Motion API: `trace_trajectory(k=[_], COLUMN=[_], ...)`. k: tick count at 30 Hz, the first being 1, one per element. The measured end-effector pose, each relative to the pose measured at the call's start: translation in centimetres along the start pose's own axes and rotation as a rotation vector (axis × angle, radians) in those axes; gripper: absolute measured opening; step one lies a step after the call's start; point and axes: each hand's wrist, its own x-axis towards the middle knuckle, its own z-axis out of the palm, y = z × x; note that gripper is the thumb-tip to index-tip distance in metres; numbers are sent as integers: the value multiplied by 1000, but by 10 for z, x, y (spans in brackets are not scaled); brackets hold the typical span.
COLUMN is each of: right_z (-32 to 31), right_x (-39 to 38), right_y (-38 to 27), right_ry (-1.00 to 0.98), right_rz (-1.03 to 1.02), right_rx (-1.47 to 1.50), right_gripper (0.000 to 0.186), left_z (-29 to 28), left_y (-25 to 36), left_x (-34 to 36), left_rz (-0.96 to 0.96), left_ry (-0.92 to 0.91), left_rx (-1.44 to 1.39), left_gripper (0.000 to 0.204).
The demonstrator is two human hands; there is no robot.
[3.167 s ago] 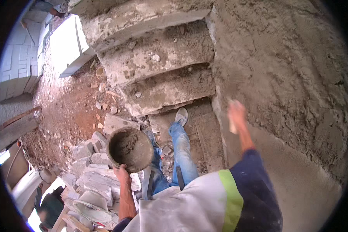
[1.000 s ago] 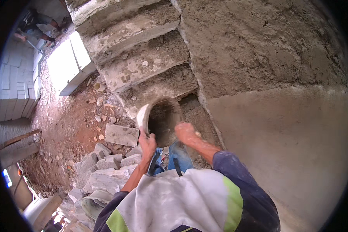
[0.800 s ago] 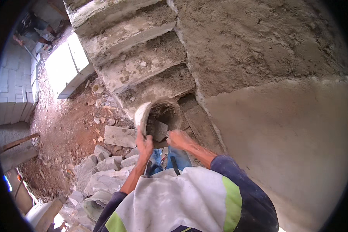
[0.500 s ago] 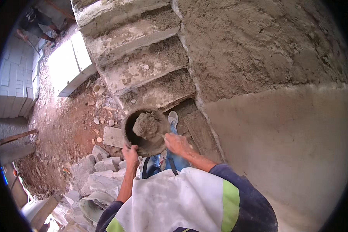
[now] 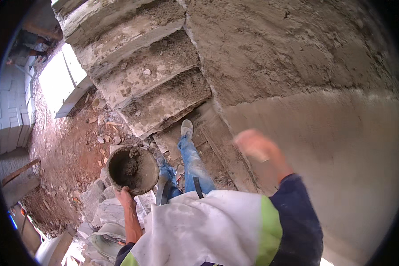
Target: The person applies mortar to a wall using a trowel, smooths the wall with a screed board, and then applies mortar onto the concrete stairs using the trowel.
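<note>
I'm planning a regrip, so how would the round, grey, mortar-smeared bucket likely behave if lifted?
The round grey bucket is probably stiff: its rim looks round despite the left hand gripping one side. The clumped grey mortar inside likely makes it heavy. It may tip, since only that hand visibly holds it.

Grey-white shirt (image 5: 208, 226), smudged, lime-green panels (image 5: 270, 226) flanking it, navy sleeves (image 5: 299, 221) outside those! Down to dusty blue jeans (image 5: 193, 162), dark straps (image 5: 198, 188) over them, one pale shoe (image 5: 187, 127); left hand (image 5: 124, 196) bare, the blurred right hand (image 5: 258, 145) apparently bare too.
</note>
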Motion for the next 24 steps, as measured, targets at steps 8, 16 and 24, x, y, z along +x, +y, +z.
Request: trace_trajectory(k=[8, 16, 24], right_z=[-38, 146, 225], right_x=[-174, 39, 67], right_y=[-46, 6, 9], right_ry=[1059, 215, 390], right_rz=[314, 75, -131], right_rx=[-194, -984, -449], right_gripper=[37, 25, 24], left_z=[50, 129, 141], left_y=[13, 32, 78], left_x=[0, -51, -84], left_rz=[32, 405, 337], left_ry=[-191, -392, -537], left_rx=[-76, 469, 391], left_gripper=[63, 45, 54])
